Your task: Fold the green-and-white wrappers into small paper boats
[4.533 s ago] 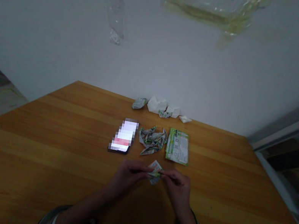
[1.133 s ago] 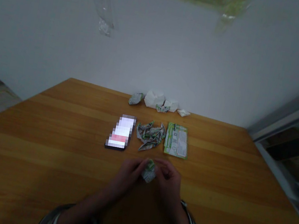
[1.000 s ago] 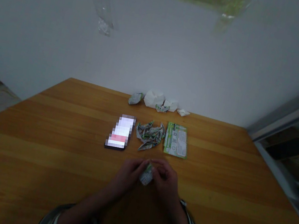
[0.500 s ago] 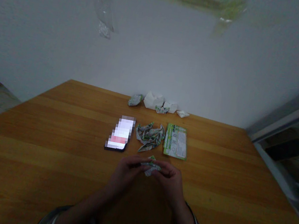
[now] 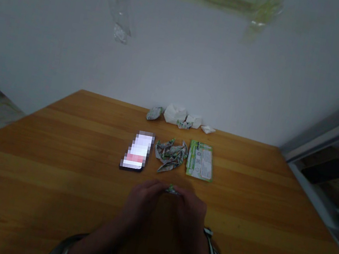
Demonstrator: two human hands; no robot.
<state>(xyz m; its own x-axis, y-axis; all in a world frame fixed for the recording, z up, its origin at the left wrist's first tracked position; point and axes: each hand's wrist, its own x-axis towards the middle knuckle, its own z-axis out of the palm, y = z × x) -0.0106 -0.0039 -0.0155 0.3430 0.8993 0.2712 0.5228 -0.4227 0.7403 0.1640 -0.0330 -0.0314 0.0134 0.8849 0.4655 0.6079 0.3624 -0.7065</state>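
The head view shows us one small folded printed paper (image 5: 172,189) caught between our left hand (image 5: 144,196) and our right hand (image 5: 193,206), a little above the desk (image 5: 52,159) as far as we can judge. Each grip is narrow, with the fingers of both hands pinching the paper from its two ends; our thumbs are hidden beneath, so we cannot tell how hard they press. The relation that matters, as we judge it, is this one: the visible strip of the paper has its long axis running across, from the left grip to the right, and neither hand is clearly nearer to it. We see it nearly edge-on, so its full folded form is unclear, and any crease worked here would likely depend on both grips staying level. Just beyond the grip lies a crumpled printed paper (image 5: 171,155); beyond and to its left rests a smartphone (image 5: 138,150) with a blurred screen, and beyond and to its right a green-and-white printed packet (image 5: 200,161). Farthest from the grip, near the wall (image 5: 181,59), sit a large white folded paper (image 5: 174,115) and several smaller folded pieces beside it.
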